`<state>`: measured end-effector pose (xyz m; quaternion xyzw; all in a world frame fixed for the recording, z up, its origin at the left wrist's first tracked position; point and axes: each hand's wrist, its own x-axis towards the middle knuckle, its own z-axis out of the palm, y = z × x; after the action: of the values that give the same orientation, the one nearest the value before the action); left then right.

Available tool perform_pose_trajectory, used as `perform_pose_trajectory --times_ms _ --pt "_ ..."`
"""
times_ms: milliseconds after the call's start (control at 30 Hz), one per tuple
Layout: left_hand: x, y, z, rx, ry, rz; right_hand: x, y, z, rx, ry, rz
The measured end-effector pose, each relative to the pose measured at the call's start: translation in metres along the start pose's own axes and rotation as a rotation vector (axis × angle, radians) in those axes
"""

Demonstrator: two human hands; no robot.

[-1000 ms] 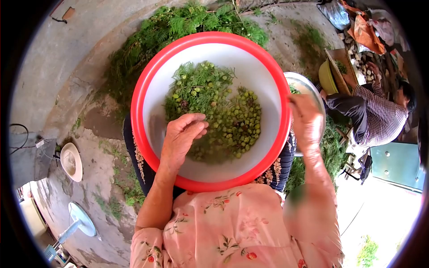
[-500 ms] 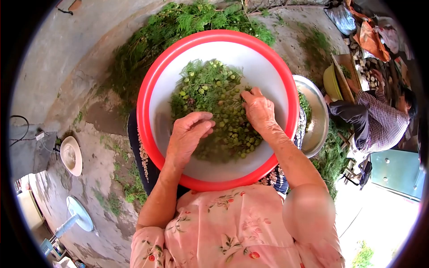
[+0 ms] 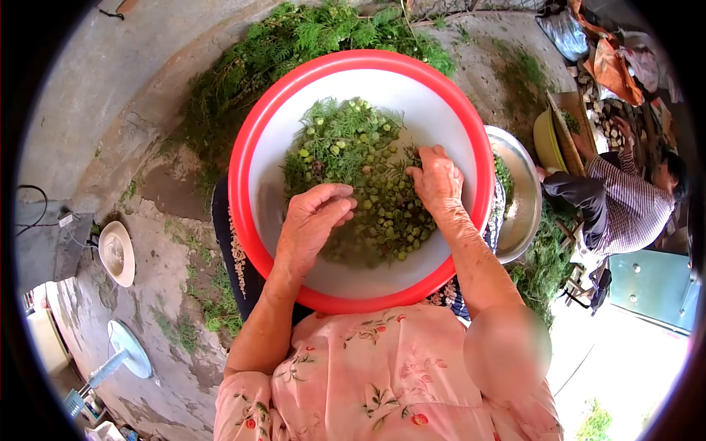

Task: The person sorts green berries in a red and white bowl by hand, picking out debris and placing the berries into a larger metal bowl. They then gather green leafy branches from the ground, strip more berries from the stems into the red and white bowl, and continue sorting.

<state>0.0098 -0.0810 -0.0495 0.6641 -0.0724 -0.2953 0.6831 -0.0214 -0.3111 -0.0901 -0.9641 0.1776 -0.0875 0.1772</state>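
Note:
A large white basin (image 3: 382, 84) with a red rim rests on my lap. In it lies a heap of feathery green sprigs (image 3: 316, 158) and small round green cones (image 3: 386, 224). My left hand (image 3: 315, 220) hovers over the near left part of the heap, thumb and fingers drawn together; whatever may be in them is too small to make out. Along the right side of the basin my right hand (image 3: 439, 184) is closed, its fingertips on a dark green sprig (image 3: 412, 157) at the heap's edge.
A metal bowl (image 3: 523, 198) with greens stands right of the basin. Cut green branches (image 3: 323, 29) lie on the ground behind it. At the right another person (image 3: 625, 187) sits by a yellow basin (image 3: 546, 140). A straw hat (image 3: 116, 253) and a fan (image 3: 131, 349) are at the left.
My right hand has shifted right and slightly down, toward the basin's right wall. The left hand stays nearly in place, fingers still drawn together.

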Motion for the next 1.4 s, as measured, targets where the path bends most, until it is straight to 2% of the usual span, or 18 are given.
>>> perform_pose_trajectory --times_ms 167,567,767,867,967,1000,1100,1200,1300,1400 --pt "0.0 0.001 0.002 0.001 -0.001 -0.009 -0.001 0.0 0.004 -0.015 -0.072 -0.033" --pt "-0.001 0.005 0.001 -0.016 0.004 -0.024 -0.004 -0.004 0.02 -0.204 -0.079 -0.094" --pt "0.0 0.002 0.0 -0.007 -0.003 -0.017 -0.005 -0.008 0.015 -0.142 -0.041 -0.091" --pt "0.0 0.0 -0.001 -0.01 0.006 -0.021 -0.005 -0.008 0.007 0.034 0.046 -0.006" --pt "-0.001 -0.002 -0.001 -0.005 0.01 -0.015 0.0 0.014 0.001 0.486 0.085 0.1" --pt "-0.001 -0.002 -0.001 0.0 0.011 -0.008 0.002 0.014 -0.003 0.613 -0.027 0.263" --pt "-0.001 -0.003 -0.002 0.002 0.007 -0.001 -0.004 0.014 -0.004 0.483 -0.005 0.169" --pt "-0.001 -0.003 -0.002 -0.004 0.005 0.001 -0.012 -0.002 -0.005 0.013 0.283 -0.114" --pt "-0.001 -0.001 0.0 -0.001 0.004 -0.011 -0.015 -0.001 0.004 -0.106 0.091 -0.118" --pt "0.0 -0.001 0.0 -0.013 0.005 -0.023 -0.012 0.0 0.011 -0.177 0.034 -0.166"
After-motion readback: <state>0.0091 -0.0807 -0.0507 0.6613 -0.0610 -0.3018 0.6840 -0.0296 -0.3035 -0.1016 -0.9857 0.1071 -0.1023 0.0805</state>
